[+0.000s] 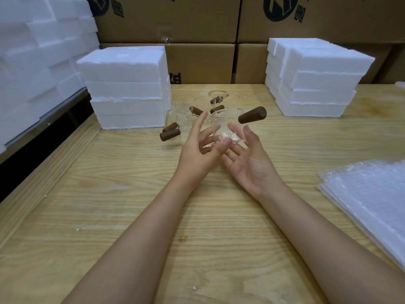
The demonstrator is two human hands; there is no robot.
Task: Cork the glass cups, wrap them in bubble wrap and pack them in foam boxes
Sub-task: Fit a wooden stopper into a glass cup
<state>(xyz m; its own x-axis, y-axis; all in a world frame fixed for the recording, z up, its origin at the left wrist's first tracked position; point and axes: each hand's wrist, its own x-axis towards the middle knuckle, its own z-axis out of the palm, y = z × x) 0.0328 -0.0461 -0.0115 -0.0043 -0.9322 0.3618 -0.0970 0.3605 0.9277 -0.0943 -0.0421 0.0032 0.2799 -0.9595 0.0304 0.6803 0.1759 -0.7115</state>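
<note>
A clear glass cup is held above the wooden table, between my two hands. My left hand touches its base with the thumb, the other fingers spread. My right hand lies palm up with its fingertips under the cup. A brown cork sticks out from the cup's right side. Behind it stand several more glass cups with brown corks among them. Two loose corks lie to the left.
Stacks of white foam boxes stand at the back left and back right. Bubble wrap sheets lie at the right edge. Cardboard boxes line the back, and more foam is piled at far left.
</note>
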